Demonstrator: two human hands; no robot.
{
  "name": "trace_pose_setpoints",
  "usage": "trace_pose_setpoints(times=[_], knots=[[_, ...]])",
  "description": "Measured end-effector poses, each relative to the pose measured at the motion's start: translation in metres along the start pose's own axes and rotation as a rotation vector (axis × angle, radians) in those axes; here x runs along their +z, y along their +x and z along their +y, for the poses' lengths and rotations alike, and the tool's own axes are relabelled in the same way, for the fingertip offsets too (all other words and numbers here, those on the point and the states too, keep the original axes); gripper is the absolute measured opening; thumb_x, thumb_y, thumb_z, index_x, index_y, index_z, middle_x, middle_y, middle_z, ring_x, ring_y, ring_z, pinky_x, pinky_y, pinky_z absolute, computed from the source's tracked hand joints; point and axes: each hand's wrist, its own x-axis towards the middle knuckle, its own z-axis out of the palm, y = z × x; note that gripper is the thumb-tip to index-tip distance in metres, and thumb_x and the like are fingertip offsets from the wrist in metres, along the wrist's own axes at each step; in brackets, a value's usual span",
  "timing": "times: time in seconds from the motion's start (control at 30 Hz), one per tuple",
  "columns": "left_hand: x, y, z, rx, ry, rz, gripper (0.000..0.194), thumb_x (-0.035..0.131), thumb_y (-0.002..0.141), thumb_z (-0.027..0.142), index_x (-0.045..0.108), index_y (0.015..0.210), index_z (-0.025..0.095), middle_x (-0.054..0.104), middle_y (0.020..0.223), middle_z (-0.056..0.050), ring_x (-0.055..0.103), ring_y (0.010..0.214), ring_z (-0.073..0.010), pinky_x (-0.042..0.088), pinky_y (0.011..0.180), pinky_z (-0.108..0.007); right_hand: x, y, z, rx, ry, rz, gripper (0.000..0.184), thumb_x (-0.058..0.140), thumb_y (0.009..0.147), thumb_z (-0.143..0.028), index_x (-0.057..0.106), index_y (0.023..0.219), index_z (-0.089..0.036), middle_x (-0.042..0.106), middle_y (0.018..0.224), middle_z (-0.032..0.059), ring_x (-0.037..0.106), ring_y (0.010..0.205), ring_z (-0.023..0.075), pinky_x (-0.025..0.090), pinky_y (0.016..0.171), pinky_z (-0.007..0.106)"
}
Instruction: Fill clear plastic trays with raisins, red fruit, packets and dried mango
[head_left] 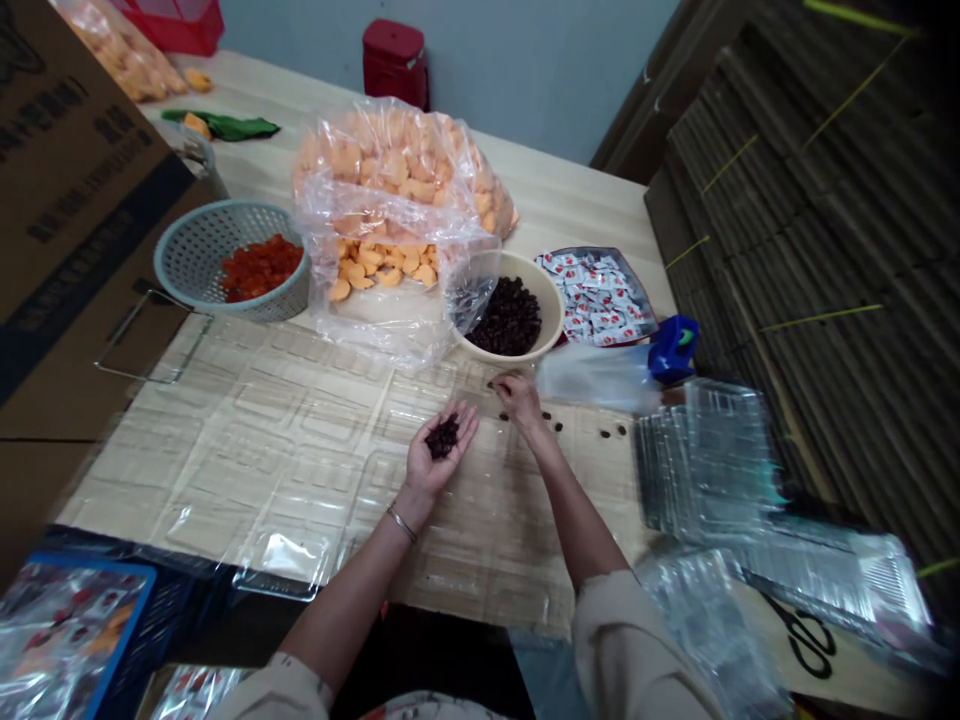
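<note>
Dark pieces point(442, 438): small, nearly black, heaped in the left hand point(422, 468); stray ovals lie towards 3 o'clock.
Left hand: palm up, fingers extended, cradling the heap.
Right hand point(519, 398): at 2 o'clock from the left, fingertips pinched around apparently one piece, mostly hidden.
Bowl point(554, 312): at 1 o'clock, holding more; a clear bag point(397, 180) overlaps its 9 o'clock side.
Trays point(225, 460): see-through, edges blurred.

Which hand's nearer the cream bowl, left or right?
Right. The right hand is just on the near side of the cream bowl; the left hand is farther toward the body, off to its left.
</note>
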Motion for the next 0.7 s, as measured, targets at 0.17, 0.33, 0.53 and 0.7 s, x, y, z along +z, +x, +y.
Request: trace_pose_setpoints(times=[0.17,0.33,0.53,0.7], knots=[[-0.004,-0.007,0.013,0.014,0.006,0.023,0.040,0.041,0.093,0.015,0.061,0.127,0.012,0.070,0.120,-0.015,0.052,0.130,-0.0292,0.049,0.103,-0.046,-0.023,-0.023,-0.007,-0.057,-0.165,-0.059,0.017,0.053,0.088,-0.021,0.068,0.082,-0.021,0.064,0.088,0.0078,0.059,0.084,0.0238,0.048,0.079,0.036],[-0.011,-0.017,0.021,0.043,0.008,0.054,0.037,0.042,0.093,0.014,0.064,0.123,0.011,0.070,0.120,-0.016,0.052,0.130,-0.0287,0.047,0.106,-0.046,-0.031,-0.055,-0.005,-0.094,-0.418,-0.197,0.018,0.056,0.085,-0.013,0.062,0.071,-0.022,0.060,0.082,0.0075,0.056,0.084,0.0257,0.047,0.071,0.034],[-0.013,-0.023,0.019,0.038,-0.008,0.079,0.040,0.042,0.092,0.013,0.063,0.126,0.012,0.070,0.118,-0.017,0.054,0.128,-0.0295,0.050,0.104,-0.047,-0.020,-0.052,-0.009,-0.126,-0.351,-0.173,0.012,0.056,0.084,-0.014,0.059,0.074,-0.021,0.061,0.081,0.0070,0.057,0.080,0.0246,0.048,0.073,0.036],[-0.008,-0.028,0.021,0.038,-0.014,0.068,0.041,0.040,0.093,0.014,0.061,0.128,0.013,0.069,0.120,-0.017,0.054,0.128,-0.0300,0.050,0.103,-0.047,-0.002,-0.029,-0.023,-0.108,-0.121,-0.016,0.014,0.051,0.087,-0.021,0.065,0.085,-0.019,0.067,0.085,0.0070,0.062,0.081,0.0228,0.049,0.077,0.036]])
